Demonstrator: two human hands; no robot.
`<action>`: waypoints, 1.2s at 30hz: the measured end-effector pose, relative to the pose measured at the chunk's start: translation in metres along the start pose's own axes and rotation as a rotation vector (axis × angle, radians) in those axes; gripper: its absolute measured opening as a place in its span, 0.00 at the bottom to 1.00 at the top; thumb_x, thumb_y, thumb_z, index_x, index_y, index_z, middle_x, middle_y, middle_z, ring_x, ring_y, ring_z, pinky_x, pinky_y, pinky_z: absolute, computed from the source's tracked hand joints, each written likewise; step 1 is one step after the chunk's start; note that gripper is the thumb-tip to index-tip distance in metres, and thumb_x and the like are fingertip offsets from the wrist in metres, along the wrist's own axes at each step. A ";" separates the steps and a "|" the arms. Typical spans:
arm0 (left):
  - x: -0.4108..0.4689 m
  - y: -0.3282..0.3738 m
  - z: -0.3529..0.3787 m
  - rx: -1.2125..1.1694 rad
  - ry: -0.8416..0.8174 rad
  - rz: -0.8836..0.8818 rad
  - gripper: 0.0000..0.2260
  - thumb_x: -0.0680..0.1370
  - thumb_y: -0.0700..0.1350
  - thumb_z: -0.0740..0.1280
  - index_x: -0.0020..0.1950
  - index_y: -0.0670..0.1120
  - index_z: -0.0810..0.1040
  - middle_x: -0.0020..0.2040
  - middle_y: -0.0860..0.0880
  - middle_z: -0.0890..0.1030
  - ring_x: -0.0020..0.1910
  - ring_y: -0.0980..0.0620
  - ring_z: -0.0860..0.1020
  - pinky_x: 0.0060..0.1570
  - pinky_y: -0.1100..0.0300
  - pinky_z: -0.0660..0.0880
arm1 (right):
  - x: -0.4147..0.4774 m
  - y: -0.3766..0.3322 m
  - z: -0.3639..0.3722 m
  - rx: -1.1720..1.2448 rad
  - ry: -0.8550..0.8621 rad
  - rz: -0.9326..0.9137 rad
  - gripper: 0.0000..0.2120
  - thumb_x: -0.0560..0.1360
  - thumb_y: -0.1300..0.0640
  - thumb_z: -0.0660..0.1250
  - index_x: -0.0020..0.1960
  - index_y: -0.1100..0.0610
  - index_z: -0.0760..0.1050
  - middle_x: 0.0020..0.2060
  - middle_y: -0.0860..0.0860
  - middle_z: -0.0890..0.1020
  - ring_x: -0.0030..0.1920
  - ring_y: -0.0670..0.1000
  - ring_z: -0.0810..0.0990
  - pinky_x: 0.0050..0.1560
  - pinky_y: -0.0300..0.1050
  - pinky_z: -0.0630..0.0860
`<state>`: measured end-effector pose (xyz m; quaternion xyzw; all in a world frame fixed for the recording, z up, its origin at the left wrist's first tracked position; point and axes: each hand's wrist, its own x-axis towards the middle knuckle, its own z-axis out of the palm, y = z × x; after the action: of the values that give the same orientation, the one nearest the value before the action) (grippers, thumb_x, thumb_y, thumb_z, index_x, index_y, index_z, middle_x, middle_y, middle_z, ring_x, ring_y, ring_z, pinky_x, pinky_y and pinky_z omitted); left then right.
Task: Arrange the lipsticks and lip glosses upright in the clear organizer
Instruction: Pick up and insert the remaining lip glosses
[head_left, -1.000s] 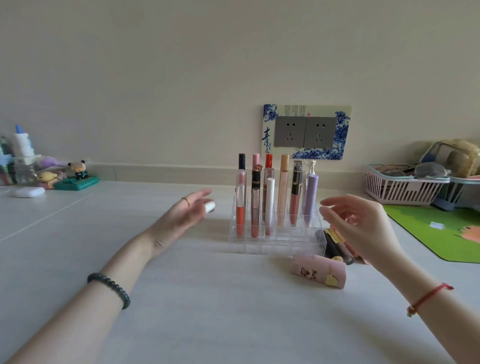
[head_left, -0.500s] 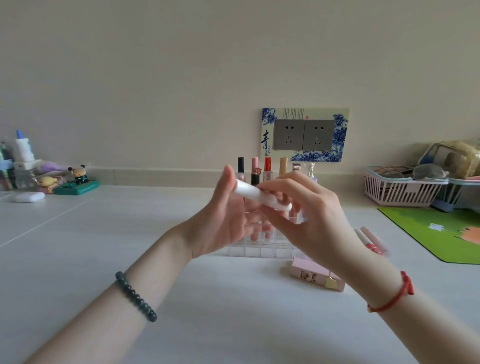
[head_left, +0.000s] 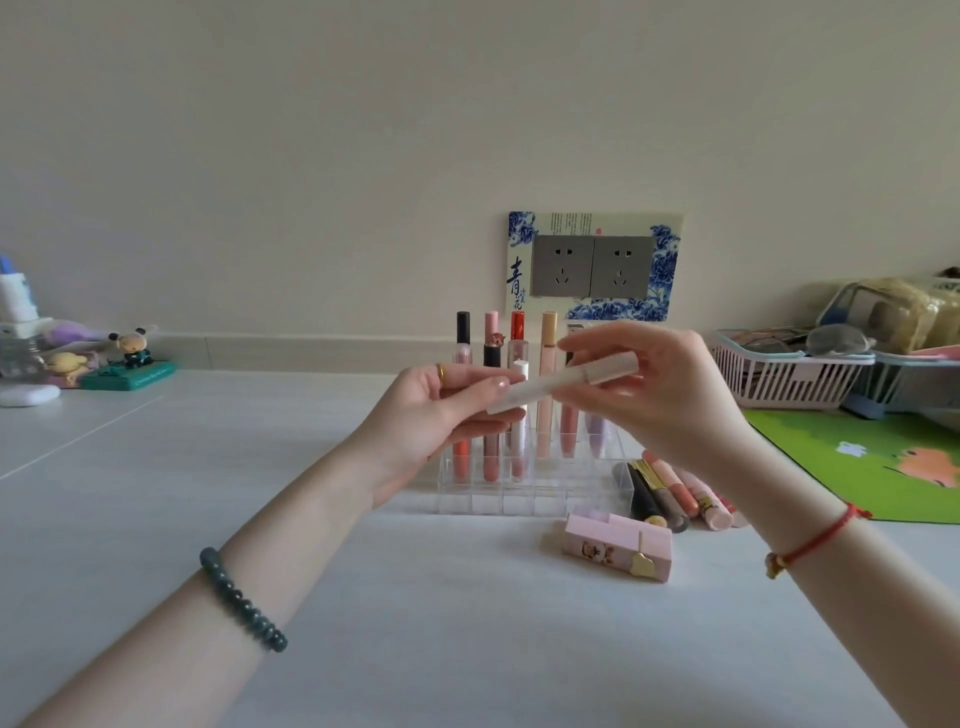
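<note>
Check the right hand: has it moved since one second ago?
Yes. The right hand has come up and leftward from beside the clear organizer to in front of its tubes, now pinching the pale tube with the left hand.

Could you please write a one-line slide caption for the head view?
Both hands, left and right, hold a pale tube level above the half-filled clear organizer.

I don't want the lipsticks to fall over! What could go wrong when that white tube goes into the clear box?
1. The white tube lies sideways between the left hand and right hand, so tilting it upright could fumble it.
2. Both hands hover right in front of the tall tubes standing in the clear organizer; a bump might topple them.
</note>
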<state>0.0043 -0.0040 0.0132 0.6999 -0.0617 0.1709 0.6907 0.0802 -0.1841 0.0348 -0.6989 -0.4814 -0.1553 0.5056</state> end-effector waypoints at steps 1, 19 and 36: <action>0.000 -0.002 0.001 0.013 -0.001 0.009 0.09 0.69 0.41 0.68 0.48 0.43 0.82 0.41 0.49 0.85 0.41 0.53 0.83 0.41 0.66 0.79 | 0.000 0.000 -0.001 0.077 0.014 0.038 0.16 0.62 0.57 0.73 0.49 0.53 0.78 0.39 0.48 0.82 0.38 0.43 0.82 0.40 0.31 0.78; 0.030 -0.022 0.041 0.468 0.235 0.267 0.14 0.75 0.36 0.64 0.58 0.47 0.78 0.48 0.56 0.80 0.47 0.63 0.79 0.50 0.76 0.72 | 0.016 0.040 0.024 0.040 0.195 0.213 0.12 0.67 0.64 0.72 0.49 0.54 0.79 0.39 0.48 0.82 0.38 0.43 0.80 0.42 0.35 0.79; 0.016 -0.052 0.043 0.499 0.161 0.216 0.18 0.75 0.34 0.62 0.66 0.41 0.71 0.52 0.56 0.75 0.49 0.65 0.76 0.43 0.81 0.68 | -0.003 0.066 0.046 -0.087 0.161 0.229 0.12 0.67 0.64 0.72 0.50 0.58 0.79 0.39 0.51 0.83 0.39 0.47 0.81 0.44 0.35 0.77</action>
<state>0.0432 -0.0419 -0.0305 0.8218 -0.0371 0.3087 0.4775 0.1216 -0.1480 -0.0240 -0.7559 -0.3492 -0.1728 0.5261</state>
